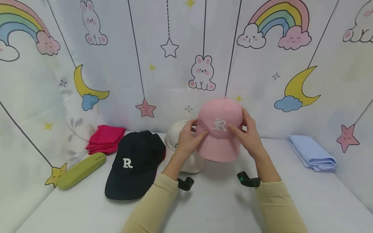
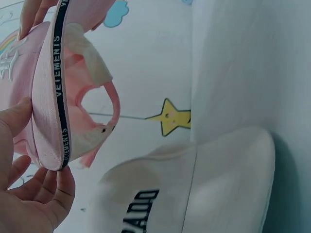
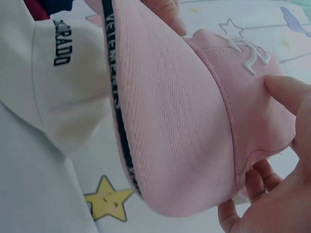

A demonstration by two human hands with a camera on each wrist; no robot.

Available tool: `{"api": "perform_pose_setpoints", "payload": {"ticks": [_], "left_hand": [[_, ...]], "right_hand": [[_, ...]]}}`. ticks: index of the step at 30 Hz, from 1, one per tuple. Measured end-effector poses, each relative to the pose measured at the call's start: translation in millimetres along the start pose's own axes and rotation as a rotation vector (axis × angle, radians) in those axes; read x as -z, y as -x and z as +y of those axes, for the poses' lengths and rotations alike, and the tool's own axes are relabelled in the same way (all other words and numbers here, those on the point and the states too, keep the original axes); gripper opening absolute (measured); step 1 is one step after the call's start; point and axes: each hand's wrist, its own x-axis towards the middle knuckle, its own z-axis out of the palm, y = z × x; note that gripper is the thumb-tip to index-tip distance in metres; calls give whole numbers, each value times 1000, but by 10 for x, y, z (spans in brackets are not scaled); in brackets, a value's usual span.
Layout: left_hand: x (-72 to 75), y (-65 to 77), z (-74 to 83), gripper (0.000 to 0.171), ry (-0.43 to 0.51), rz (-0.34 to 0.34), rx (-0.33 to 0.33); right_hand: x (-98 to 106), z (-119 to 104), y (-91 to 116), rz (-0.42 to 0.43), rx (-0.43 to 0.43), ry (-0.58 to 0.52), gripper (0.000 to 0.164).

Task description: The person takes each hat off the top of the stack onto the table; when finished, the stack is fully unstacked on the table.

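A pink baseball cap (image 1: 220,111) with white lettering is held up off the table, its brim pointing down toward me. My left hand (image 1: 187,137) grips its left edge, thumb on the front and fingers behind. On the opposite side my right hand (image 1: 249,137) pinches the crown, its thumb (image 3: 286,92) beside the lettering. Black tape printed with words lines the brim's edge (image 2: 59,73), and the back strap shows in the left wrist view. Behind my left hand sits a cream baseball cap (image 1: 193,163), partly hidden. To its left lies a black baseball cap (image 1: 137,152) with a white R.
A folded red cloth (image 1: 106,137) and a long green glasses case (image 1: 81,171) lie at the left. A folded light blue cloth (image 1: 311,153) lies at the right. Behind the white table (image 1: 215,207) hangs a curtain (image 1: 180,81) printed with rabbits, stars and rainbows.
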Motion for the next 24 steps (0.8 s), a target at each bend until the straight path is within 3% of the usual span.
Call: {"api": "perform_pose_setpoints", "payload": {"ticks": [6,12,20,24], "left_hand": [[-254,-28,40,60,39,-37,23],[-459,7,36,63,64,-51,88],[-614,133,-68,67,75,-91,173],[-674,200,-145,69,20,-118,164]], "right_hand": [[173,72,12,47,-42,4,77],[256,186,16,81,-44,21,75],[256,462,10,64,-65,31,72],[240,539,69,47,-104,46,72]]}}
